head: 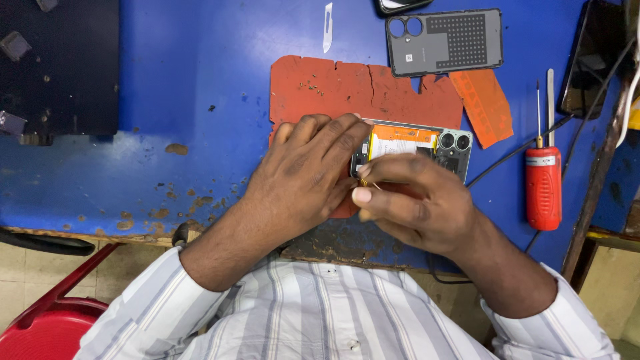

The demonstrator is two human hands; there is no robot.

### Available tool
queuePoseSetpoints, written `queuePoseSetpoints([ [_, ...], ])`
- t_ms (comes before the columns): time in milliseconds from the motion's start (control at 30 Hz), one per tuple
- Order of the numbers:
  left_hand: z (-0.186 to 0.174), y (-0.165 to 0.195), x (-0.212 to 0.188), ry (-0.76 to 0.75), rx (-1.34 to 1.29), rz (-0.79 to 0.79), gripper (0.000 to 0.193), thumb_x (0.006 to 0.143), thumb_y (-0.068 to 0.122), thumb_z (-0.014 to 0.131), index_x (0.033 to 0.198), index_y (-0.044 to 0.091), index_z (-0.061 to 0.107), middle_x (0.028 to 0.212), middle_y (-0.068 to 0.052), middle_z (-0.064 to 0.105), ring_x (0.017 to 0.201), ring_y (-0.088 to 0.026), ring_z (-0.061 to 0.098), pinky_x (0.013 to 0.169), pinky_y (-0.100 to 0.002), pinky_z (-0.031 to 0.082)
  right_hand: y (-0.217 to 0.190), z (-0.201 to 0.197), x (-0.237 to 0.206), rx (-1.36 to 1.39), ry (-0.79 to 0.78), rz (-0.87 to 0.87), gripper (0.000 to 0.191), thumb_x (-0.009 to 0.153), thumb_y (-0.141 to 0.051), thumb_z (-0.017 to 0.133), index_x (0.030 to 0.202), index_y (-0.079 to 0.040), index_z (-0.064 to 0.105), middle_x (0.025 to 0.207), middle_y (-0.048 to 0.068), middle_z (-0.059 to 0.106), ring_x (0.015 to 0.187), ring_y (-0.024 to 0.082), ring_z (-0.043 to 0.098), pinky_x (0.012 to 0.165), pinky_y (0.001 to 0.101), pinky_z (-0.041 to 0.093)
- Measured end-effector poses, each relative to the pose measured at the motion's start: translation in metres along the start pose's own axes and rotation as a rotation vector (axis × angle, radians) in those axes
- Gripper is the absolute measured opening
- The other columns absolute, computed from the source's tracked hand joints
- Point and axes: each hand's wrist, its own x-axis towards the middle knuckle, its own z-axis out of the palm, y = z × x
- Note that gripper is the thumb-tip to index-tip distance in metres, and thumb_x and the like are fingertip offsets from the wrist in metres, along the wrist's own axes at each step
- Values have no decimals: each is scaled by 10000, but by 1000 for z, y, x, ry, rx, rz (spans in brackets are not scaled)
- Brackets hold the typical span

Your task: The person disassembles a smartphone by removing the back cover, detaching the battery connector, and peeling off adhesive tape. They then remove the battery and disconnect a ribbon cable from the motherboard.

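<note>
left hand [303,177] flat, steadying opened phone [420,148] | right hand [413,203] fingers pinching thin tool [371,183] at its edge | red mat [347,90], blue surface [187,80]

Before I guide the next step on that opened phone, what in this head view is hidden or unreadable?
- Opened phone: its near half is covered by the left hand and right hand.
- Small tool tip at the right hand's fingertips: too small to identify.
- Dark device at the right: partly behind a post.
- Object at the top edge: cropped.
</note>
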Motion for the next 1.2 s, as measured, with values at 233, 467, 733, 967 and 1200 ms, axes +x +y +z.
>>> queuePoseSetpoints([
  [233, 1, 0, 0, 10, 25, 0, 689, 845, 232, 814, 1427, 43, 499, 1409, -103, 567, 1195, -278, 550, 933, -430, 417, -6, 7, 5, 173, 131, 159, 388, 835, 184, 729, 1138, -55, 694, 1026, 102, 650, 993, 227, 726, 847, 328, 653],
  [467, 1, 0, 1, -3, 2, 0, 704, 831, 260, 815, 1419, 38, 497, 1405, -111, 562, 1194, -292, 544, 931, -444, 415, -10, 10, 7, 164, 220, 190, 352, 860, 92, 817, 1133, -110, 722, 1008, 73, 600, 978, 185, 699, 794, 253, 641],
  [733, -1, 1, 2, -11, -16, -15, 720, 806, 241, 820, 1418, 37, 499, 1409, -110, 562, 1202, -297, 542, 943, -445, 418, -6, 9, 3, 202, 208, 172, 432, 841, 221, 656, 1149, -77, 708, 1016, 95, 633, 954, 203, 707, 780, 283, 637],
  [967, -1, 3, 4, -16, 8, -8, 726, 798, 239, 822, 1417, 36, 503, 1408, -116, 561, 1194, -295, 543, 942, -442, 425, -4, 14, 6, 214, 285, 172, 434, 719, 94, 697, 1110, -94, 702, 986, 97, 585, 939, 203, 651, 835, 338, 632],
  [1200, -1, 3, 5, -12, 19, -13, 697, 812, 214, 821, 1415, 52, 511, 1408, -89, 566, 1199, -279, 548, 952, -429, 428, -6, 9, 4, 230, 210, 221, 485, 748, 268, 579, 1130, -18, 668, 998, 123, 634, 984, 246, 712, 882, 359, 625],
])
